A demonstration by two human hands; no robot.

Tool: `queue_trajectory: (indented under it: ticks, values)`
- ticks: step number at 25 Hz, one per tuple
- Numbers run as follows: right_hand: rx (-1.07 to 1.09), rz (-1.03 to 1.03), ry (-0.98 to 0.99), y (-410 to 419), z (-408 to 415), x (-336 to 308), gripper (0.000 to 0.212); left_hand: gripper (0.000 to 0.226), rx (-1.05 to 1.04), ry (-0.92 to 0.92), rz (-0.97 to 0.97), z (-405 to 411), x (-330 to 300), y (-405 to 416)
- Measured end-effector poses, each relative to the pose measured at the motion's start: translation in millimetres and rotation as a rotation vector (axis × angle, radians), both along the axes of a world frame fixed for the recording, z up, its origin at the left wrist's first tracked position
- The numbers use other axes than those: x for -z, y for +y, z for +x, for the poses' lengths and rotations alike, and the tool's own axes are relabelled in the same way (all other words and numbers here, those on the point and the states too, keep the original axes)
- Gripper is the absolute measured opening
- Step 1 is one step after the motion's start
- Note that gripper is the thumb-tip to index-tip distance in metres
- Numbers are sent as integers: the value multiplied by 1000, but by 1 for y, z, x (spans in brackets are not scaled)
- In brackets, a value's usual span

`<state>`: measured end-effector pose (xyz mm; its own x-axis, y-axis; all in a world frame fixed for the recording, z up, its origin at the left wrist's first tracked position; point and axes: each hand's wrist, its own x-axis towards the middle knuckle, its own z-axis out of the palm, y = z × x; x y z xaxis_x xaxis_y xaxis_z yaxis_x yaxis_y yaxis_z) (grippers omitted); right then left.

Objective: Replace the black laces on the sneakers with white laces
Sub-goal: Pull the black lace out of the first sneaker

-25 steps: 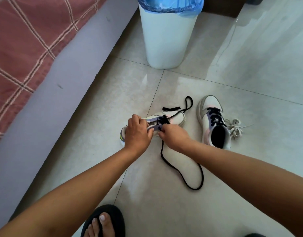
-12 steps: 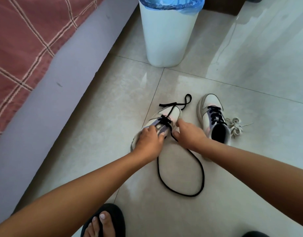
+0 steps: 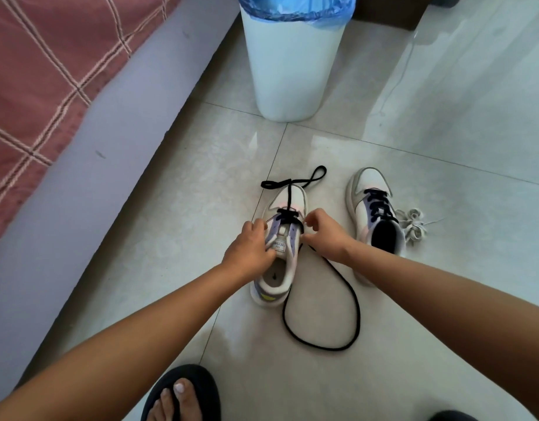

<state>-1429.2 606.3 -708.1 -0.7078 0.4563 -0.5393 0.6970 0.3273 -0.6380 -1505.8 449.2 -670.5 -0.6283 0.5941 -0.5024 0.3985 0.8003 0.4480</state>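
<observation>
Your left hand (image 3: 248,253) grips the near shoe (image 3: 278,250) at the tongue (image 3: 279,243) and left eyelet edge, fingers curled over the upper, and that looks like bracing, so the shoe stays put on the floor (image 3: 201,177) while the lace comes out. Your right hand (image 3: 324,235) sits at the right eyelet edge, thumb and fingers curled as if pinching the black lace (image 3: 350,302) there; the pinch itself is too small to confirm. That lace is mostly freed: only a crossing or two holds near the toe, one end lies past the toe in a loop, the other trails beside the shoe in a wide loop on the tile. My read is you're on the last rows of unlacing this shoe.

The second shoe (image 3: 376,217) stands just to the right, fully laced in black, untouched. The white laces (image 3: 414,224) lie bundled right beside it, handy for the swap. So the task is early.

Writing: the tongue label shows a few upside-down characters, too small to make out.

A white bin (image 3: 292,71) with a blue liner stands beyond, a bed (image 3: 49,71) edge at left.
</observation>
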Motion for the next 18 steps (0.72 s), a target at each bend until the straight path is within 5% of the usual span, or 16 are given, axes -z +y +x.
queue_trajectory:
  ticks: [4,8,12,14,18]
  values:
    - [214,-401,6,-14,-1,1,18,40,-153,-100,74,1,3,-7]
    - [-67,-539,-158,7,-7,-25,12,41,-228,-138,74,5,5,-16]
    - [294,-830,179,55,-48,-87,13,47,-265,-220,71,7,2,-18]
    - [394,-669,402,73,-70,-109,17,52,-269,-266,50,6,0,-17]
    - [-30,424,203,73,-77,-100,46,62,-205,-230,-14,-14,-5,-14]
